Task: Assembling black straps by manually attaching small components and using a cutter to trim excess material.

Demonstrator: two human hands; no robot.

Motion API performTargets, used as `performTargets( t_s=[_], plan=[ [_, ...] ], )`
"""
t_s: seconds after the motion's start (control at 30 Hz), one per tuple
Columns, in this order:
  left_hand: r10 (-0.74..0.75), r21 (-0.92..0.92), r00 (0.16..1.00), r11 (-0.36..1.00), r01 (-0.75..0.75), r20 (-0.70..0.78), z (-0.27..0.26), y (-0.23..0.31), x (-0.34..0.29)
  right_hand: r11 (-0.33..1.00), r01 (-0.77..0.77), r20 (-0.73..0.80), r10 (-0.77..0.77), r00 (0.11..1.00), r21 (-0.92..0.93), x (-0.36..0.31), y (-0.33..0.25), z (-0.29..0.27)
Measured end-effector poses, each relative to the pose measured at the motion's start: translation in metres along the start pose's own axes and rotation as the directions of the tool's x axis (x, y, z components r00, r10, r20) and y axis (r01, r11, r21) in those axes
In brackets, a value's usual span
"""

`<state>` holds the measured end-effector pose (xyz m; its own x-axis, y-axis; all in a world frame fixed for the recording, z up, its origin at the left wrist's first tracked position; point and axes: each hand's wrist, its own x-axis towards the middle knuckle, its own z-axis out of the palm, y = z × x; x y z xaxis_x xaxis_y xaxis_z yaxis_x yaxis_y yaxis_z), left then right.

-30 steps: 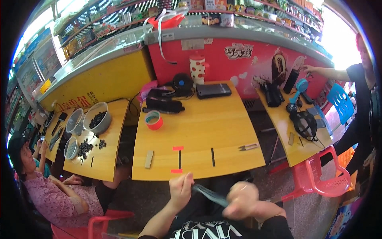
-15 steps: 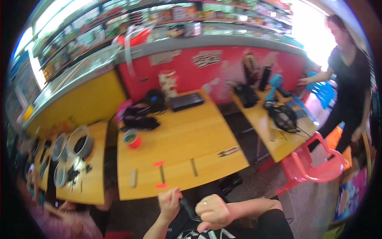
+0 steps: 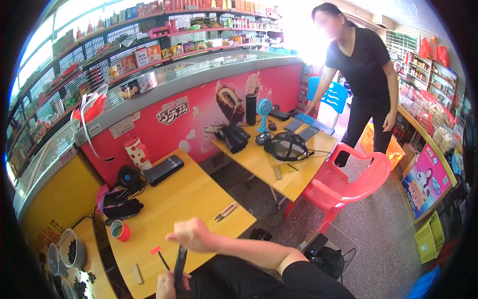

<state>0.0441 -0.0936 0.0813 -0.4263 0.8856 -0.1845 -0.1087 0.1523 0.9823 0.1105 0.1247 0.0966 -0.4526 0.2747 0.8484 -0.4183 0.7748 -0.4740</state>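
Over the near edge of the yellow table point(image 3: 189, 187), a black strip point(image 3: 180, 264) runs between my two hands. My right hand point(image 3: 191, 235), in a closed fist, grips its far end. Lower down, my left hand point(image 3: 169, 286) is closed around the near end, partly cut off by the lower edge. Beside the strip lie a thin dark stick point(image 3: 163, 260) and a red tape piece point(image 3: 156, 249). A small flat greyish-tan bar point(image 3: 137, 274) rests left of them. Farther right on the tabletop is a pair of thread snips point(image 3: 226, 213).
A red cup point(image 3: 124, 232), black gloves point(image 3: 123, 209) and a dark flat box point(image 3: 163, 170) stand farther back. A second table point(image 3: 294, 187) holds a mesh-like black object point(image 3: 287, 146) and a blue fan point(image 3: 264, 107). A person point(image 3: 361, 74) stands behind the pink chair point(image 3: 343, 179).
The view has swung to the right and become sharper. My right hand has moved forward over the table edge while my left stays lower, so the strip now points away from me.
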Motion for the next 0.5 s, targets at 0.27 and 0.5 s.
performTargets(
  t_s=[0.27,0.5],
  plan=[
    [-0.059,-0.368,0.979,0.93,-0.017,-0.194,0.041,-0.004,-0.009,0.899,0.358,0.075,-0.35,0.934,-0.254,-0.023,-0.042,-0.003],
    [-0.059,-0.54,0.954,0.834,-0.115,-0.295,0.051,-0.01,-0.004,0.92,0.343,0.108,-0.328,0.939,-0.187,-0.02,-0.045,-0.005]
  ],
)
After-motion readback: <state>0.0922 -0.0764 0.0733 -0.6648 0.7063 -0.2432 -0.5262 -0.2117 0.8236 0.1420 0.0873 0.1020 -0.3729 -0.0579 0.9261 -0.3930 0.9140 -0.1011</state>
